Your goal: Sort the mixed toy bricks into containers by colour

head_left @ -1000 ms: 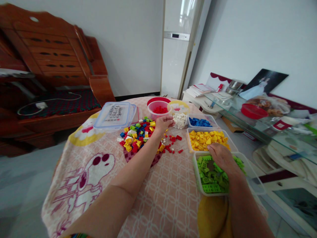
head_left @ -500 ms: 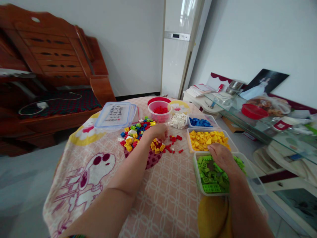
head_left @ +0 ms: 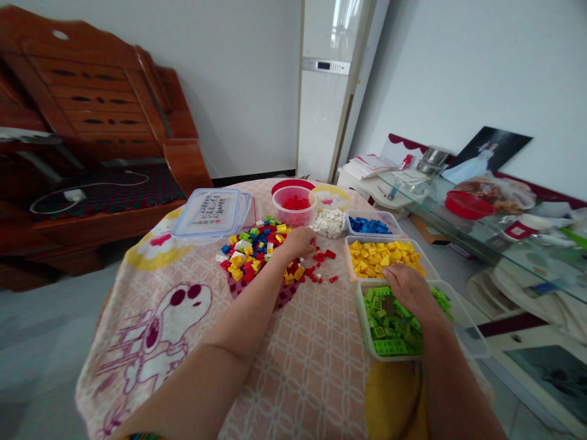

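My left hand (head_left: 300, 242) is closed just above the right edge of a mixed pile of toy building bricks (head_left: 250, 253). Its fingertips face away, so anything in them is hidden. Loose small red bricks (head_left: 318, 263) lie just right of it. My right hand (head_left: 408, 288) is over the shared edge of a box of yellow bricks (head_left: 367, 256) and a box of green bricks (head_left: 389, 324). Its fingers are drawn together at the yellow bricks, and I cannot make out what they hold.
Behind stand a round tub of red bricks (head_left: 294, 205), a heap of white bricks (head_left: 329, 223) and a box of blue bricks (head_left: 369, 225). Clear lids (head_left: 208, 214) lie at the back left. Right of the cloth-covered table is a cluttered glass shelf (head_left: 481, 226).
My left hand has shifted slightly right, from over the pile toward the loose red bricks. My right hand stays at the yellow box.
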Available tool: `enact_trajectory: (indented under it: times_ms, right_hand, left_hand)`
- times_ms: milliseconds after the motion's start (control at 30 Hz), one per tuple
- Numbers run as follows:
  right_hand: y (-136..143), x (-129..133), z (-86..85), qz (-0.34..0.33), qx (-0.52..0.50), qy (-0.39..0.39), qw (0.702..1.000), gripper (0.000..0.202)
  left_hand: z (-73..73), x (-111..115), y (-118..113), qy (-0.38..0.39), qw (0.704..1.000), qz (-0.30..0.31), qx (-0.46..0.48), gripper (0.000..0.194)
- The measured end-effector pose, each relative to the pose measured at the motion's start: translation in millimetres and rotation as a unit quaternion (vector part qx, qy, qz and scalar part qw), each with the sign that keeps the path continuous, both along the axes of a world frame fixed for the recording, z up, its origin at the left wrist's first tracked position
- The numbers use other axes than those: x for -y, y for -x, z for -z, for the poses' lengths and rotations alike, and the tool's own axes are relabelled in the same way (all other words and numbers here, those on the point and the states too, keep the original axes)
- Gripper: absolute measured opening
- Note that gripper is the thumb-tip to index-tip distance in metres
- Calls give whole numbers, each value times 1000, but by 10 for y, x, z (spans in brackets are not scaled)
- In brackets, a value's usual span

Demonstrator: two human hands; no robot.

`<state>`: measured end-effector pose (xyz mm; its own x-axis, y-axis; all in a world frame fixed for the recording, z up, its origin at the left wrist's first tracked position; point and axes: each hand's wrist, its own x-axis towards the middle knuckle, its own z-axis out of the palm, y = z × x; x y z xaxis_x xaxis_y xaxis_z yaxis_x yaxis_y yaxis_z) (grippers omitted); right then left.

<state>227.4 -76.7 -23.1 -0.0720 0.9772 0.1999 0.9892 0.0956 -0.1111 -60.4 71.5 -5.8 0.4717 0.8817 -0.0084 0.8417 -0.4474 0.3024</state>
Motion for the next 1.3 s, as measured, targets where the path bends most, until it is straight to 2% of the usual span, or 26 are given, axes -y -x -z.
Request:
enact_trajectory:
  times_ms: [167,333,467,567,633,700,767,833,933,1133,1300]
  right_hand:
    - [-24,-4,35,-11,1,-19,1000,33]
    - [-24,-2,53,-16,-4,-29,999,34]
    - [-7,3,30,-7,2,-16,1000,35]
    - [0,5,16,-5,5,-13,1000,34]
    - [-2,5,17,-2,4,-9,1000,32]
    - [-4,3,23,-2,1,-14,1000,32]
    - [-4,2,27,-6,-3,-22,1000,32]
    - [1,0,25,-9,-5,-22,1000,33]
    - [12,-2,13,-4,-2,-11,1000,33]
    - [9,2,10,-3,3,-18,1000,32]
    - [-7,-1,21,-8,3,-18,1000,33]
  left_hand:
    - [94,-94,89,74,986,-22,147,8]
    - [82,-127,151,178,940,-27,291,6]
    - [55,-154,103,198,868,-61,452,7]
    - [39,-143,3,155,775,-129,598,9]
    - [38,-124,-71,149,723,-161,655,10]
    - [41,-108,-124,157,698,-171,678,9]
    - [41,-101,-137,161,690,-169,685,10]
    - [31,-106,-105,161,693,-164,684,12]
    - [4,-128,-1,170,729,-148,646,12]
    - [-24,-163,194,110,857,-116,491,4]
    - [-45,-131,244,77,956,-45,279,9]
